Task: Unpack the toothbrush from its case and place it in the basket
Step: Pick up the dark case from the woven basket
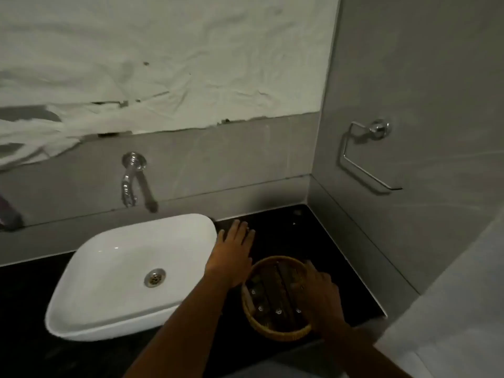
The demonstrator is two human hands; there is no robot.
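Flat and open, the left hand (235, 252) rests on the black counter (275, 236) between sink (131, 274) and wicker basket (275, 332). Curled over the basket's right rim, the right hand (319, 293) hides its grip. Dark cases (278, 290) lie inside, long axes running near-to-far; no toothbrush is discernible.

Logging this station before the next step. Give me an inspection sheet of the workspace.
Surface: dark counter, dim light.
Job's things: basket on the counter holds dark flat items; toothbrush and case not identifiable.
Clutter: nothing seen.
Hands: left hand flat, open, beside the sink; right hand over the basket's right rim, grip unclear.
Cables: nothing seen.
Surroundings: wall tap, towel ring, crumpled white covering above.
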